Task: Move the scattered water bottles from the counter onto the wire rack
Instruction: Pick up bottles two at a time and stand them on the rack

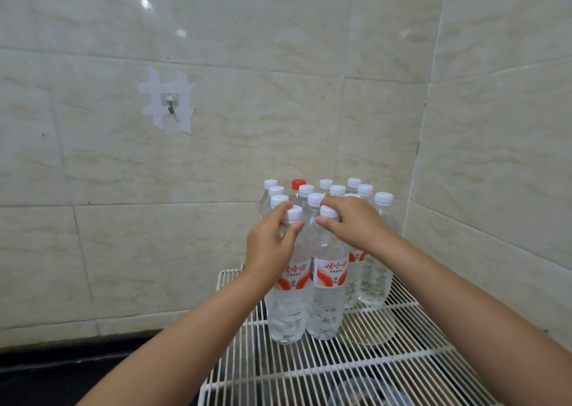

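Nearest, the white wire rack (356, 371) fills the lower right, its front edge cut off by the bottom of the frame; dark shapes under its bars are too dim to make out. Left of it lies a dark strip of surface (77, 362) against the wall foot.

Both forearms reach in from below. The left hand (272, 238) has its grip curled round the neck of the front left bottle (289, 300), thumb and fingers just under its white cap, and the hand covers part of the red and white label. The right hand (349, 223) holds the cap of the front right bottle (328, 297), fingers wrapped over the top, thumb at the near side. These two bottles stand upright on the rack, touching each other.

Behind them the other bottles (376, 269) stand packed in rows toward the corner, mostly hidden by the hands and front pair; only their caps show clearly. One has a red cap (298, 184), the rest white.

Farther back rise the beige tiled walls (216, 164), with a small metal hook (170, 104) fixed under crossed strips of tape.
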`<action>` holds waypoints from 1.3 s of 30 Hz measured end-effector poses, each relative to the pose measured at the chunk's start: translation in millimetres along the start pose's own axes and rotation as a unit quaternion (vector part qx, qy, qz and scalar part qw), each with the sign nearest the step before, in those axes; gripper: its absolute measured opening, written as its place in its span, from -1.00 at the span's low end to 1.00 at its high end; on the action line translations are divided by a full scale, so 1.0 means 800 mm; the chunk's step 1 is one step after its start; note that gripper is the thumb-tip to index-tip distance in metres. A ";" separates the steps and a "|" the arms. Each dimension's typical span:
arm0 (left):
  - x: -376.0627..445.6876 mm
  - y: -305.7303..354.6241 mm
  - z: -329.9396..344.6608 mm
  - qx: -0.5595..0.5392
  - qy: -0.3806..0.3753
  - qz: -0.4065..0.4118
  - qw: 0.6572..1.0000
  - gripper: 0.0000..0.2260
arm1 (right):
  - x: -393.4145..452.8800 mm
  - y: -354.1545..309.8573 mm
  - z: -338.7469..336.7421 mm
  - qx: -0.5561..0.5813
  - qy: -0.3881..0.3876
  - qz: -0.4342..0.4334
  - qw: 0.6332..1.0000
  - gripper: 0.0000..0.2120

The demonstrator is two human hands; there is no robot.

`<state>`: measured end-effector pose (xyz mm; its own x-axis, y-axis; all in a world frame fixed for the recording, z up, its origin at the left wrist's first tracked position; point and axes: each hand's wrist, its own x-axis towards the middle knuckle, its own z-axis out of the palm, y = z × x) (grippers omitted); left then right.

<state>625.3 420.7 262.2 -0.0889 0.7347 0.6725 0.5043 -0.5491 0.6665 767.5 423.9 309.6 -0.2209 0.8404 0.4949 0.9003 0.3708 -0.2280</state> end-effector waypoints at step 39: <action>-0.005 0.006 -0.090 0.411 -0.042 0.125 0.902 -0.74 | -0.011 -0.032 0.011 -0.059 0.096 -0.133 0.985 -0.63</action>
<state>566.4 386.5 285.3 0.1636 0.6757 0.7188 0.9694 -0.2453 0.0100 743.0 411.0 303.5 -0.3896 0.6260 0.6755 0.8603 0.5091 0.0243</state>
